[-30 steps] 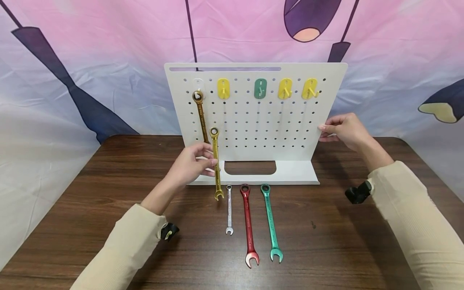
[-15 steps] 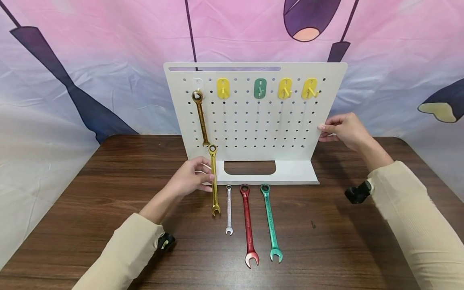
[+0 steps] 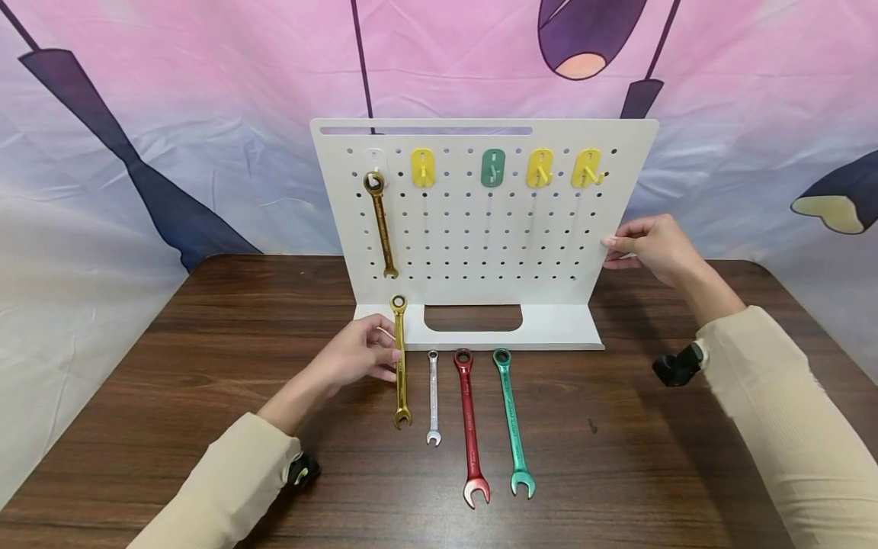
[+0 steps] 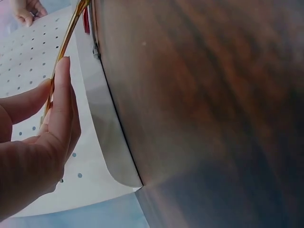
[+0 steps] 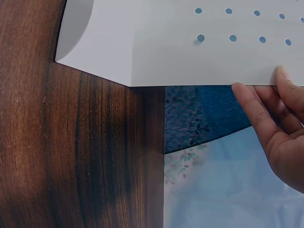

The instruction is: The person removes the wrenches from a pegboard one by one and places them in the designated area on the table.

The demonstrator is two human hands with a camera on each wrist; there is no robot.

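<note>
My left hand (image 3: pixel 360 351) pinches a gold combination wrench (image 3: pixel 401 366) between thumb and fingers, ring end up and open end down, at the front left of the white pegboard (image 3: pixel 480 252). In the left wrist view the thumb and fingertips meet on the shaft of the wrench (image 4: pixel 66 45). My right hand (image 3: pixel 648 245) grips the pegboard's right edge; the right wrist view shows the thumb on the face of the board (image 5: pixel 166 61) and fingers behind it. Another gold wrench (image 3: pixel 382 229) hangs by its ring from the white hook (image 3: pixel 375 162) at the board's upper left.
On the brown table (image 3: pixel 638 457) lie a small silver wrench (image 3: pixel 434 396), a red wrench (image 3: pixel 469 419) and a green wrench (image 3: pixel 511 419), in a row before the board. Yellow hooks (image 3: pixel 423 168) and a green hook (image 3: pixel 492 168) line the board's top. A printed cloth (image 3: pixel 240 152) hangs behind.
My left hand has moved down and toward me with the gold wrench, away from the hanging one, whose lower end now shows fully. The right hand stays on the board's edge.
</note>
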